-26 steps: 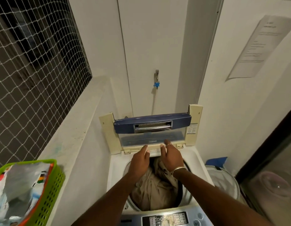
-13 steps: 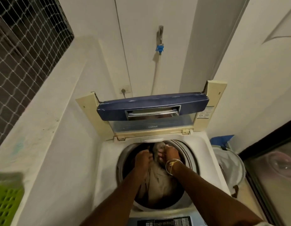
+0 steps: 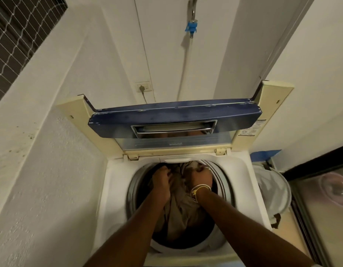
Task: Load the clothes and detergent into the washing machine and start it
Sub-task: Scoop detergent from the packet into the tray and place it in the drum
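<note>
Clothes (image 3: 178, 211) inside washing machine (image 3: 241, 182), left hand (image 3: 162, 182) and right hand (image 3: 198, 177) deep in, fingers curled into fabric.

left hand (image 3: 162, 182) and right hand (image 3: 198, 177) in the washer drum (image 3: 222, 182) — fistfuls of beige cloth (image 3: 178, 211), lid (image 3: 174, 116) up

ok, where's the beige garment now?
Head view, lower centre: the beige garment sits inside the washer drum, gripped by the left hand and right hand, below the raised lid.
</note>
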Motion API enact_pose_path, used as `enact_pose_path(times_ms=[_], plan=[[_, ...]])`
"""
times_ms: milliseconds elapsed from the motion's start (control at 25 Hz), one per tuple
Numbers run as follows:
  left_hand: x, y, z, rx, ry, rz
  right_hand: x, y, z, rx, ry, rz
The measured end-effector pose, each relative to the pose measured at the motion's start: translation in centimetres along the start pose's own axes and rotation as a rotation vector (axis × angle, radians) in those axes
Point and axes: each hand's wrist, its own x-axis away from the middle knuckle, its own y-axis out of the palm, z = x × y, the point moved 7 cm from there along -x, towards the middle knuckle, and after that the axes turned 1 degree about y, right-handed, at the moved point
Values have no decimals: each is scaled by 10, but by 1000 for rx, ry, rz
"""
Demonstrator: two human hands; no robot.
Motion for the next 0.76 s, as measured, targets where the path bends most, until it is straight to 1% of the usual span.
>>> enact_pose_path(times_ms=[40,120,200,240,320,440,560,640,760], plan=[[-3,4,3,31,34,-19,4,-3,-6,-61,-36,37],[-1,9,12,92,85,-37,6,7,-16,-335,-10,-34],[-2,13,14,163,95,-22,6,26,-22,-717,157,-152],[-2,15,14,189,90,-14,7,33,-24,-853,231,-177],[-2,17,14,222,80,-30,11,43,-24,-1024,298,-211],[-7,18,14,265,63,-53,20,41,-28,-1174,315,-256],[-18,15,9,243,65,-37,23,43,-30,-1224,335,-262],[-21,12,0,236,90,-27,28,47,-28,-1248,368,-230],[-17,7,-14,249,137,-66,39,49,-17,-1290,397,-221]])
